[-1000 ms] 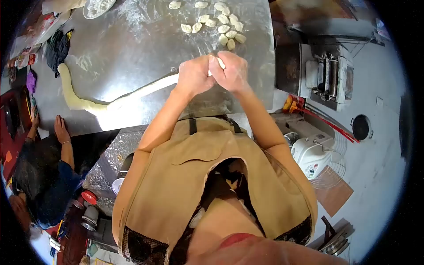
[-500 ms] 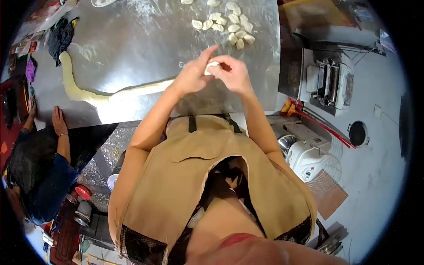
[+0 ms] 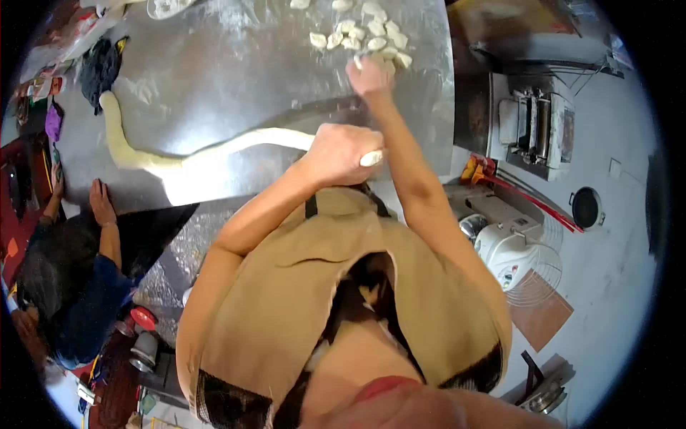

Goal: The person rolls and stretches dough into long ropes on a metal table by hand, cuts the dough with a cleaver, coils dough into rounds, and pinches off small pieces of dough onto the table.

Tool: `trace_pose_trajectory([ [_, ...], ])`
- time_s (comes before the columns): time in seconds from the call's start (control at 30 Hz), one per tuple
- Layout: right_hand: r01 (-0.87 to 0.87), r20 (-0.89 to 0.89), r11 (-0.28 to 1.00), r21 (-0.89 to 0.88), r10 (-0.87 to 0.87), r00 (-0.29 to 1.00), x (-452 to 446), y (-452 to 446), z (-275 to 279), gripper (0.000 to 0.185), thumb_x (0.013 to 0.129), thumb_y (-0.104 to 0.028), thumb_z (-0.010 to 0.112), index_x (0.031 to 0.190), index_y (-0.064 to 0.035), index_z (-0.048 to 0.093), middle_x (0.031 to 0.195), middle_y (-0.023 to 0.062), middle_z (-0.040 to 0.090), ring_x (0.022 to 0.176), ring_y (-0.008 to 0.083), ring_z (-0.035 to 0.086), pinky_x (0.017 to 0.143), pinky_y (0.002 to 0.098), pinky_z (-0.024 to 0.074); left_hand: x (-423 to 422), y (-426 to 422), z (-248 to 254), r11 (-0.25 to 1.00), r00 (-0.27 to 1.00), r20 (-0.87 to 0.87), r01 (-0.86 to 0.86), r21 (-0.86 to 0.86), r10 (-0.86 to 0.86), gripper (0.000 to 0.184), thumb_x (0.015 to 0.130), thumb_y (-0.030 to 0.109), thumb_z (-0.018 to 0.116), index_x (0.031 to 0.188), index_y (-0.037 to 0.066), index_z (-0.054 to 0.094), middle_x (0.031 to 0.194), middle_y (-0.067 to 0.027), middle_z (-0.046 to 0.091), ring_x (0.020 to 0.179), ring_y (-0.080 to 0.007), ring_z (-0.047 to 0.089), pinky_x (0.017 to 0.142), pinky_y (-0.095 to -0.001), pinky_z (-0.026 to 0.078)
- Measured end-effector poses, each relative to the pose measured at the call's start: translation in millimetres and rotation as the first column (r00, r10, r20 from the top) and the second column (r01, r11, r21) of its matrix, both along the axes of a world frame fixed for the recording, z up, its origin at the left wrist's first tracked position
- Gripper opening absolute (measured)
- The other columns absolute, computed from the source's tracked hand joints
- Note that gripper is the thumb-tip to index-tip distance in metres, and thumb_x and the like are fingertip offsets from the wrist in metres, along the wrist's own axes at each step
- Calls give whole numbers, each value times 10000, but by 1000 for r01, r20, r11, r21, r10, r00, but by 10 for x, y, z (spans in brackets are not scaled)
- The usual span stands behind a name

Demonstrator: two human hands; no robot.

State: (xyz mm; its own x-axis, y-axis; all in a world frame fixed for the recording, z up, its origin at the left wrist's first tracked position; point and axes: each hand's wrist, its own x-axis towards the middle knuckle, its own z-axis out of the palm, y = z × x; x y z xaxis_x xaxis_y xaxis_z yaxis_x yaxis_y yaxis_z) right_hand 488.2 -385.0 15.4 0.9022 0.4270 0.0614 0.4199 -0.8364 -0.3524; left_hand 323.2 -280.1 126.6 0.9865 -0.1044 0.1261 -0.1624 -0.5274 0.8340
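Right hand (image 3: 371, 75) has gone from beside the left hand (image 3: 341, 154) out to the pieces (image 3: 376, 28), while the left hand has come closer to the near edge of the table (image 3: 236, 79). Left hand is clamped around the dough rope (image 3: 250, 141) – a short stub (image 3: 371, 158) of it comes out past the fingers. Right hand is at the near side of the pieces; it is blurred, so I cannot tell if it grips something. I think the step in hand is to set down a pinched-off piece, and the next move calls for bringing this hand back to the stub. Stub points to the right. From the left hand the rope's long axis goes left and slightly toward the near edge – then it bends to the far side. Near this bend, a co-worker's hand (image 3: 102, 202) rests at the table's edge.
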Motion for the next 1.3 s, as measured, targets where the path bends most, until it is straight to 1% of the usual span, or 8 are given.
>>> trace_pose_trajectory([
  [0.3,211,-625,750,627,323,711,-822,-274,913,363,739,-225,801,1002,-8,675,898,75,669,770,113,599,721,282,500,129,165,-388,886,985,-28,-167,-432,172,622,755,69,704,1322,79,448,1118,-146,609,1017,-350,586,920,-392,471],
  [0.5,245,-499,707,663,174,849,-818,-349,1094,271,742,-217,789,859,-16,649,823,55,642,693,123,581,620,289,493,352,73,-481,997,987,-146,-73,-24,69,217,739,209,672,909,95,600,784,-160,663,775,-403,629,664,-480,498],
  [0.57,-209,129,938,277,179,975,-768,-404,1098,251,765,-229,733,712,-42,573,714,67,555,640,222,566,572,344,462,429,-25,-452,997,978,-199,-76,-28,69,196,738,240,665,878,113,614,760,-154,661,751,-397,630,653,-482,496],
  [0.7,-165,234,907,388,77,969,-627,-503,673,295,763,-266,670,615,-98,478,617,73,513,560,276,530,506,402,444,525,-163,-355,998,977,-205,-65,15,67,168,735,203,672,876,117,639,759,-151,661,718,-380,631,631,-444,497],
  [0.83,-71,270,900,-429,202,941,-69,-1156,3,264,770,-308,681,694,-77,578,725,70,615,645,283,598,587,420,498,312,-558,146,961,973,54,231,-152,-225,184,748,154,730,916,140,657,786,-83,648,761,-303,645,734,-402,521],
  [0.9,385,105,921,-62,-378,920,44,-1118,108,336,791,-355,710,850,-31,644,880,114,660,786,277,644,678,371,524,434,-375,-25,966,998,-48,-55,-251,44,416,752,148,760,1132,110,595,1006,-98,621,942,-287,612,854,-393,496],
  [1.07,178,-499,860,479,99,861,-724,-710,898,448,735,-323,801,1014,-5,653,964,114,647,843,186,631,726,295,510,382,-126,-531,961,987,-149,-99,-260,61,873,740,65,713,1477,95,246,1205,-206,505,1139,-365,526,963,-391,438],
  [1.3,141,-366,809,571,97,926,-872,-481,1157,301,734,-246,786,860,-27,623,769,57,588,712,171,597,645,295,492,322,-115,-508,990,993,-72,-95,-101,88,219,761,256,679,877,88,599,780,-172,659,764,-409,625,660,-494,494],
])
